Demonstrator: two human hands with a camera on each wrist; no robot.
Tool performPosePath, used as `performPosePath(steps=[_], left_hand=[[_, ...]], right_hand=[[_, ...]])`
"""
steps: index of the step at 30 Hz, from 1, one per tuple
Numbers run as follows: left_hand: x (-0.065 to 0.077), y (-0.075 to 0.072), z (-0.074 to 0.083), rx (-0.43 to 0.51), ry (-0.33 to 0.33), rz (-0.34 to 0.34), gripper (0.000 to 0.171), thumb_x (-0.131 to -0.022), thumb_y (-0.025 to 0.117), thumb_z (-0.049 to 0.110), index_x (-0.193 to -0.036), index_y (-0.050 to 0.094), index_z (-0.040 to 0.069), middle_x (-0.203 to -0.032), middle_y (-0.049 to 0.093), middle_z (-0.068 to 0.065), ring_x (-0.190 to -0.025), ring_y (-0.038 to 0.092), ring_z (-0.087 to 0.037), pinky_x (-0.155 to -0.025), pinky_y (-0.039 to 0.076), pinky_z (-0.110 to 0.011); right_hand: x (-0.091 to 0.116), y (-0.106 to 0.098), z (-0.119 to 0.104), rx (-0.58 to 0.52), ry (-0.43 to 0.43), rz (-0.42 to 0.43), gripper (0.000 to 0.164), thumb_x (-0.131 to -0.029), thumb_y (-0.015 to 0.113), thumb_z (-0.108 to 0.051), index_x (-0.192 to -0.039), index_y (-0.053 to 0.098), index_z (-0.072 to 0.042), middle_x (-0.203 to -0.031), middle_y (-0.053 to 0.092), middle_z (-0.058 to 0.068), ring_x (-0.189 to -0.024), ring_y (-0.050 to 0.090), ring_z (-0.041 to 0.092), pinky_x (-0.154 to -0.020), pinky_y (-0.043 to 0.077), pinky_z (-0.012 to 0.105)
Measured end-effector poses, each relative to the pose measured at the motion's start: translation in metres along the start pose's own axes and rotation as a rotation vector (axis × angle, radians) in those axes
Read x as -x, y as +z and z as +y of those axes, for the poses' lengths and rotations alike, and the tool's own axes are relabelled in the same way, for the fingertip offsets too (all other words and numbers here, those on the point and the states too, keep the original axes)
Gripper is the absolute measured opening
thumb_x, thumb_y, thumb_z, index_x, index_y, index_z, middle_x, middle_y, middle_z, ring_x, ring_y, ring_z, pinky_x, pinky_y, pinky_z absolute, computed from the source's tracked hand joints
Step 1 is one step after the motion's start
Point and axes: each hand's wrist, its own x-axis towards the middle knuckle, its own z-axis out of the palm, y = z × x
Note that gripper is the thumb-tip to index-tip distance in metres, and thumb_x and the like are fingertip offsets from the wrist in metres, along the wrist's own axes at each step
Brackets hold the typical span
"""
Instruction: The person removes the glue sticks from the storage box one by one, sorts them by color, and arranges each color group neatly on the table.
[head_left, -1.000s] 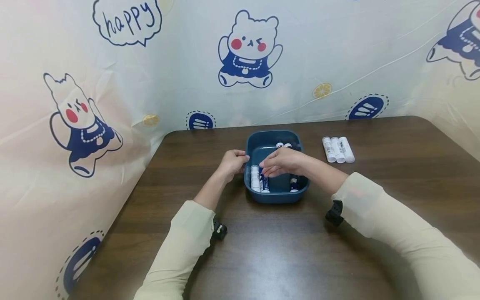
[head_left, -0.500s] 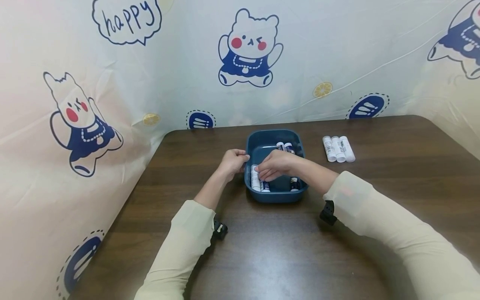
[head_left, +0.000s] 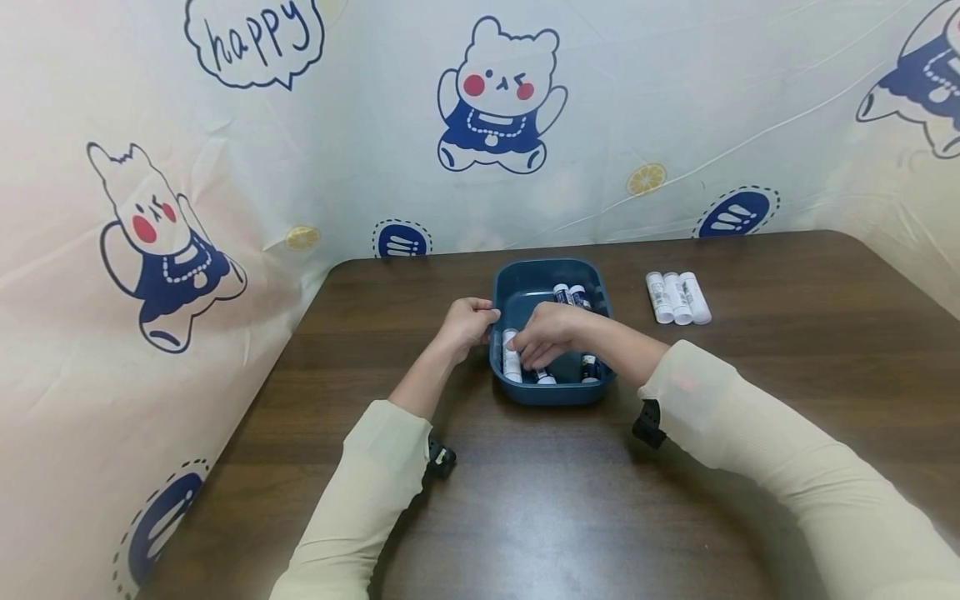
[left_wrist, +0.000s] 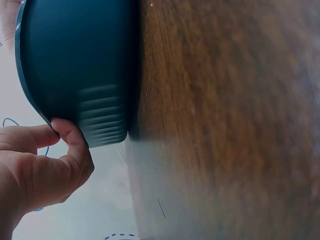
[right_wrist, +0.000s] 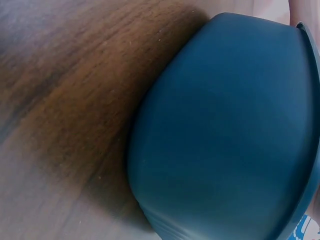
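My left hand pinches the left rim of a blue plastic bin between thumb and fingers. The left wrist view shows that pinch on the bin's edge closely. My right hand reaches down inside the bin, fingers bent around a dark blue tube with a white end; its upper part is hidden under the hand. Against the left wall lies a white tube, close to the right thumb. Another dark tube lies at the right, partly covered by the wrist. Two dark, white-capped tubes lie at the back right.
Three white tubes lie side by side on the brown wooden table, right of the bin. A printed curtain hangs behind the table. In the right wrist view, the bin's outer wall blocks sight of the inside.
My right hand has moved lower into the bin. The dark blue tube beside the white one has shifted right and tilted, away from it. My left hand stays on the rim.
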Motion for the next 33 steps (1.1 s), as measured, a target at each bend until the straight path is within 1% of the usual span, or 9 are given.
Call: performPosePath(steps=[5,12,18,25,28,33], left_hand=[[0.0,0.0,0.0,-0.004,0.0,0.001,0.031,-0.094,0.053,0.012,-0.123,0.052,-0.001,-0.109,0.055,-0.015,-0.085,0.053,-0.023,-0.081,0.049,-0.034],[-0.001,0.001,0.0,0.0,-0.006,-0.001,0.032,-0.094,0.053,0.012,-0.123,0.051,-0.001,-0.111,0.055,-0.015,-0.086,0.054,-0.023,-0.081,0.049,-0.034],[-0.001,0.0,0.0,0.006,-0.005,-0.003,0.033,-0.094,0.053,0.012,-0.124,0.05,-0.001,-0.113,0.054,-0.015,-0.089,0.054,-0.024,-0.083,0.049,-0.035],[-0.001,0.001,0.0,0.002,-0.005,0.002,0.033,-0.094,0.053,0.011,-0.124,0.05,-0.001,-0.113,0.054,-0.015,-0.089,0.054,-0.024,-0.082,0.049,-0.035],[-0.002,0.001,0.0,-0.004,-0.004,0.003,0.032,-0.094,0.053,0.012,-0.124,0.05,-0.001,-0.113,0.054,-0.015,-0.089,0.053,-0.024,-0.082,0.049,-0.034],[-0.002,0.001,0.001,-0.011,-0.013,0.008,0.032,-0.094,0.053,0.012,-0.124,0.05,-0.001,-0.113,0.054,-0.015,-0.091,0.053,-0.025,-0.083,0.049,-0.034]], right_hand=[[-0.003,0.001,0.002,0.015,0.017,0.007,0.031,-0.086,0.064,-0.015,-0.106,0.061,0.008,-0.097,0.066,0.018,-0.088,0.065,0.025,-0.074,0.052,0.031],[-0.008,0.004,0.006,-0.087,0.054,0.034,0.031,-0.086,0.062,-0.01,-0.108,0.055,0.01,-0.096,0.066,0.019,-0.089,0.065,0.025,-0.076,0.052,0.031],[-0.01,0.006,0.008,-0.145,0.083,0.059,0.029,-0.086,0.064,-0.009,-0.107,0.055,0.008,-0.095,0.066,0.019,-0.088,0.066,0.025,-0.078,0.051,0.031],[-0.012,0.005,0.01,-0.237,0.101,0.058,0.028,-0.085,0.064,-0.007,-0.108,0.055,0.008,-0.092,0.066,0.019,-0.085,0.066,0.024,-0.08,0.05,0.031],[-0.013,0.005,0.011,-0.253,0.106,0.059,0.03,-0.085,0.064,-0.008,-0.109,0.054,0.008,-0.092,0.066,0.018,-0.084,0.066,0.023,-0.08,0.05,0.031],[-0.015,0.005,0.012,-0.245,0.105,0.074,0.036,-0.084,0.066,-0.009,-0.112,0.051,0.006,-0.094,0.066,0.018,-0.086,0.066,0.024,-0.08,0.05,0.031]])
